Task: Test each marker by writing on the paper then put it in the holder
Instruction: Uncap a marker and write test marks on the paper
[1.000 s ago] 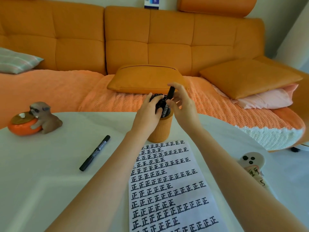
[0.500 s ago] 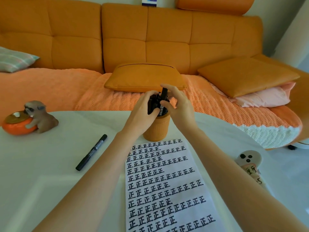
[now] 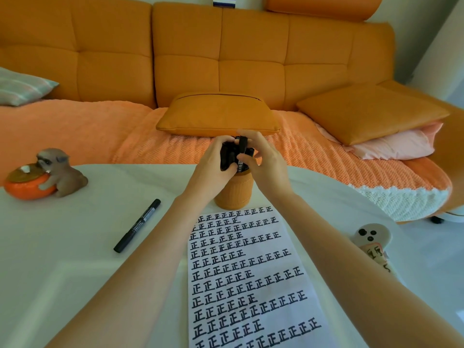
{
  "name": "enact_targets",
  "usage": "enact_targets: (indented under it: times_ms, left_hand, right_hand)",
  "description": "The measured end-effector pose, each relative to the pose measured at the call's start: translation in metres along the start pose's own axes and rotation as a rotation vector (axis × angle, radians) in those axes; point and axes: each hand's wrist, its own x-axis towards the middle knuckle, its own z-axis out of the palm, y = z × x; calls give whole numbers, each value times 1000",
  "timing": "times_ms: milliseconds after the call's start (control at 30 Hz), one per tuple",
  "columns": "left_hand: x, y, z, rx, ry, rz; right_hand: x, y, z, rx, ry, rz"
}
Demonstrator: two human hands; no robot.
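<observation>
Head camera: At a white table (image 3: 75, 247) in front of an orange sofa (image 3: 221, 54), a person's two hands meet over a ribbed orange holder (image 3: 234, 194) that stands just beyond the top edge of a sheet of paper (image 3: 251, 280). The left hand (image 3: 213, 167) curls its fingers round the bundle of markers (image 3: 227, 156) standing in the holder. The right hand (image 3: 266, 164) pinches one black marker (image 3: 243, 144) between thumb and fingers; it stands upright, its top above the rest and its lower end down among them at the holder's mouth. The paper lies between the forearms, covered in rows of a black handwritten character. A second marker (image 3: 137, 226), capped, lies loose on the table left of the left forearm, well apart from the holder. A dog figurine (image 3: 59, 169) hugging an orange fruit sits at the far left; a pale spotted figurine (image 3: 371, 237) lies at the right edge. Orange cushions (image 3: 218, 114) rest on the sofa.
</observation>
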Motion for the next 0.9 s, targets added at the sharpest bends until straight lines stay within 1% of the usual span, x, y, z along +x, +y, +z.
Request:
enact_targets:
  times_ms: [200,300,400,433,500,533,667,767,900]
  left_hand:
    - [1,0,0,6,1,-16]
    - [0,0,1,26,10,-7]
    - [0,0,3,42,16,-2]
    - [0,1,4,43,24,-7]
    - [0,1,4,41,28,-15]
    - [0,2,4,43,25,-16]
    - [3,7,2,108,-4,-24]
    - [8,13,3,138,-16,-101]
    - [17,16,7,210,-61,-112]
  right_hand:
    - [-2,-5,-1,39,-6,0]
    - [4,-6,-5,-29,-31,39]
    - [12,-7,-15,87,112,52]
    - [16,-7,-18,96,134,40]
    - [18,-7,-22,90,101,22]
    - [17,-7,-23,126,94,16]
    - [14,-7,-26,295,178,-15]
    - [15,-11,-30,389,240,-33]
    - [12,-8,-43,421,323,-4]
